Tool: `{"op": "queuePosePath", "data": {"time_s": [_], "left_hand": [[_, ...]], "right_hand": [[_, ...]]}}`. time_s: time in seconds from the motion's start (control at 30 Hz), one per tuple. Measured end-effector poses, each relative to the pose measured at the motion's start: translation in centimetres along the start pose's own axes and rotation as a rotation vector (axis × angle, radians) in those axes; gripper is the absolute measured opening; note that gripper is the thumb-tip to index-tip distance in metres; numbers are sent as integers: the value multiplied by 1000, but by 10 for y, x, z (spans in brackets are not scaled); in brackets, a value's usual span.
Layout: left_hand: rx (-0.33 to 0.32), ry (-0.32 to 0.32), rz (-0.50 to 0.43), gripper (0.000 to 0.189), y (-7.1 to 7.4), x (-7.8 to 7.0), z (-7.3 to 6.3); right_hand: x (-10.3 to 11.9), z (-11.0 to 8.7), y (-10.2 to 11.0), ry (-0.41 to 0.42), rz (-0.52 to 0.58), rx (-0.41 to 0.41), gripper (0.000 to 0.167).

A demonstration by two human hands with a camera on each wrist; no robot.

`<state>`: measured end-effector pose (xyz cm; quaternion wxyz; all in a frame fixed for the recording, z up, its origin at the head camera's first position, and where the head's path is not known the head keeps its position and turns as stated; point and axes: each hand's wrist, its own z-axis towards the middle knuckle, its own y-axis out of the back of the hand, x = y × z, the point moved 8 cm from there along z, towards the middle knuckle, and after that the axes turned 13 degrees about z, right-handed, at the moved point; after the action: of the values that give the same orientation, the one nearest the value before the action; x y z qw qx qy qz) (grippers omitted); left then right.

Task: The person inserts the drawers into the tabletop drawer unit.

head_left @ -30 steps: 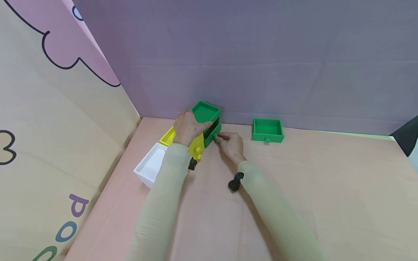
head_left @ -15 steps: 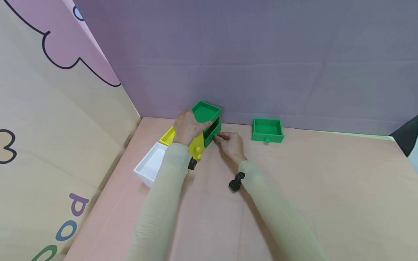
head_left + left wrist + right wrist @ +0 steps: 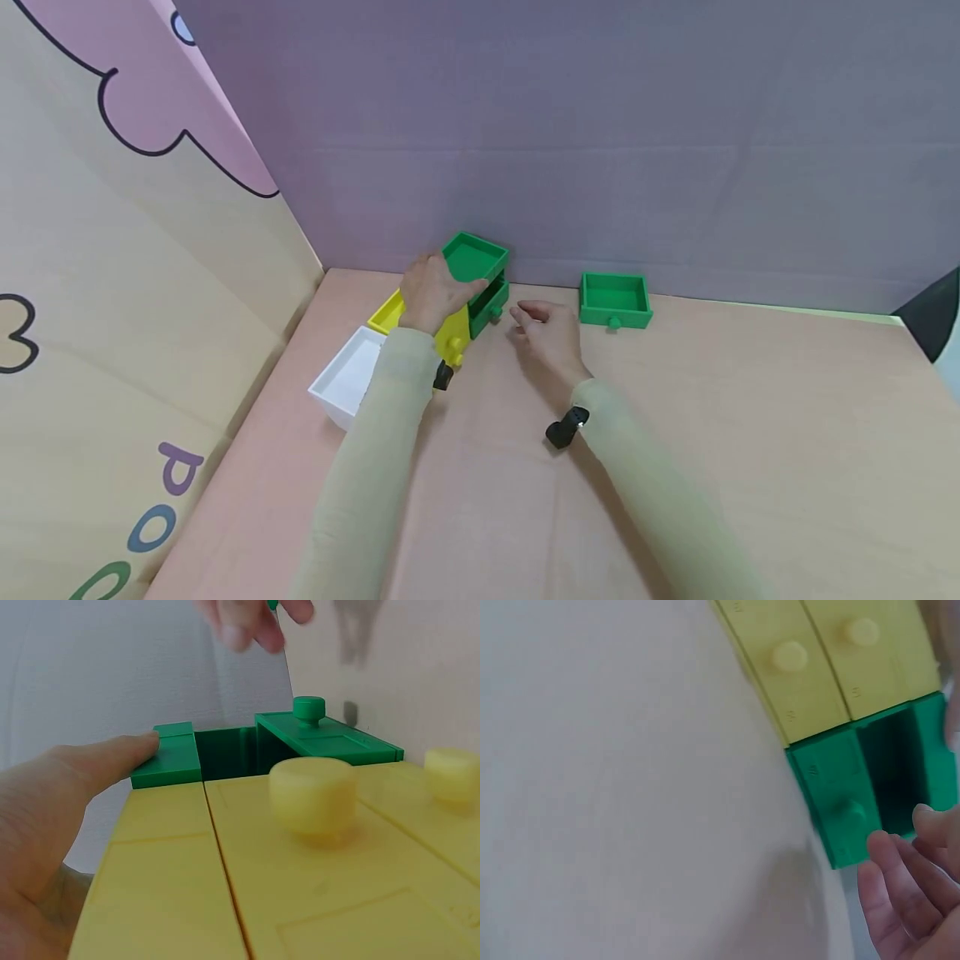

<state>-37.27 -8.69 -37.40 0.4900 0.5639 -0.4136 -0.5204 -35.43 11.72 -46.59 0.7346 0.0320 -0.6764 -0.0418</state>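
A green drawer cabinet (image 3: 472,257) stands against a yellow drawer cabinet (image 3: 450,333) in the head view. Its upper slot is a dark gap; the lower green drawer (image 3: 486,315) sits inside, knob facing out. My left hand (image 3: 432,293) rests across the top of the cabinets, thumb (image 3: 131,752) pressing the green top edge; its other fingers are mostly hidden in the left wrist view. My right hand (image 3: 551,333) hovers just right of the green knob (image 3: 497,312), apart from it, fingers loosely bent and holding nothing. A loose green drawer (image 3: 614,318) lies farther right.
A white open-topped box (image 3: 345,375) stands left of the yellow cabinet, partly behind my left sleeve. A grey-purple wall (image 3: 600,167) rises close behind, and a printed panel (image 3: 150,292) bounds the left. Pink cloth (image 3: 712,433) covers the table.
My right hand has let go of the lower green drawer's knob and moved a little to the right. The left hand and the cabinets stay in place.
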Motion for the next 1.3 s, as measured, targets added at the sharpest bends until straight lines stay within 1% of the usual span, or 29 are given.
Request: {"op": "queuePosePath", "data": {"time_s": [0.03, 0.13, 0.37, 0.6, 0.87, 1.03, 1.13, 1.3], "left_hand": [[-1, -1, -2, 85, 0, 0, 0], [-2, -5, -9, 86, 0, -1, 0], [-9, -17, -40, 74, 0, 0, 3], [0, -14, -33, 70, 0, 3, 6], [17, 16, -40, 68, 0, 9, 7], [21, 17, -48, 63, 1, 10, 7], [16, 23, -57, 61, 1, 11, 8], [-4, 25, -84, 57, 2, 10, 7]], "right_hand": [[2, -2, 4, -1, 23, -5, 40], [7, -7, 15, 16, 36, -25, 41], [13, -14, 46, 53, -14, -76, 38], [14, -18, 78, 69, 4, -141, 38], [8, -20, 110, 34, -56, -200, 42], [0, -21, 128, -30, -80, -235, 40], [-4, -20, 135, -62, -101, -241, 40], [-12, -18, 141, -102, -127, -222, 40]]}}
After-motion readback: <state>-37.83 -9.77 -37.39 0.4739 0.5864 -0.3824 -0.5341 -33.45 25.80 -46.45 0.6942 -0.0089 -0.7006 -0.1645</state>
